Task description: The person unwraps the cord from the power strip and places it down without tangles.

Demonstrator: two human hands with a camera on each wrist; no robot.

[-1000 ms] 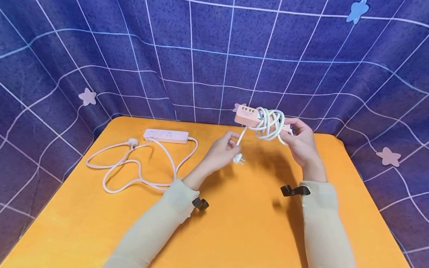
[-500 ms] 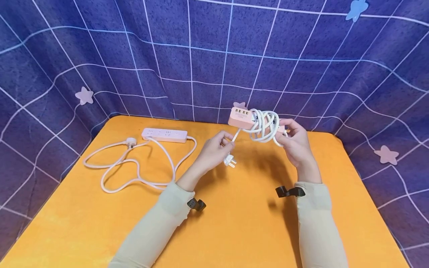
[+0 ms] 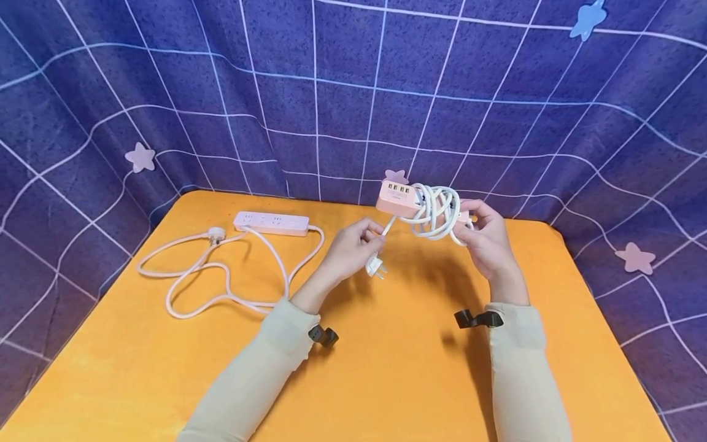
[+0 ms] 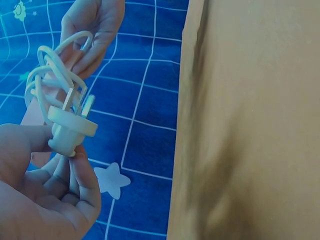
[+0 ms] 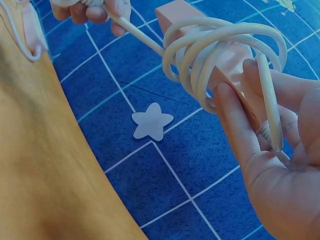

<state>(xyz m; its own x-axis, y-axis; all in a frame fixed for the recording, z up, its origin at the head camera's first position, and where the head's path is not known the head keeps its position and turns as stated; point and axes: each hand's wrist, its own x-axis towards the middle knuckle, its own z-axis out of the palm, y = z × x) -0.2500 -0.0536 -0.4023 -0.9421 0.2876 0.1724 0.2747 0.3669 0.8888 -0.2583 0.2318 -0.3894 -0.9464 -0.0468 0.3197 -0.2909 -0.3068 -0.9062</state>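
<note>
A pink power strip (image 3: pixel 397 197) with USB ports at its left end is held up above the table, its white cord (image 3: pixel 436 212) wound round its middle in several loops. My right hand (image 3: pixel 488 239) grips the strip's right end between thumb and fingers; in the right wrist view the cord leaves the strip at that end, beside the fingers (image 5: pixel 232 120). My left hand (image 3: pixel 353 248) pinches the cord's free end at the white plug (image 4: pixel 70 131), whose prongs point away from the palm. A short straight length of cord runs from the plug to the loops.
On the orange table (image 3: pixel 386 368), back left, lies a second pink power strip (image 3: pixel 270 223) with its cord (image 3: pixel 226 298) spread in loose loops and its plug (image 3: pixel 216 234) beside them. A dark blue gridded curtain (image 3: pixel 342 104) with star shapes surrounds the table's back and sides.
Both hands, with the wrapped power strip and plug, have shifted slightly left in the head view since a second ago. The grips look the same, and the second strip lies as before.
</note>
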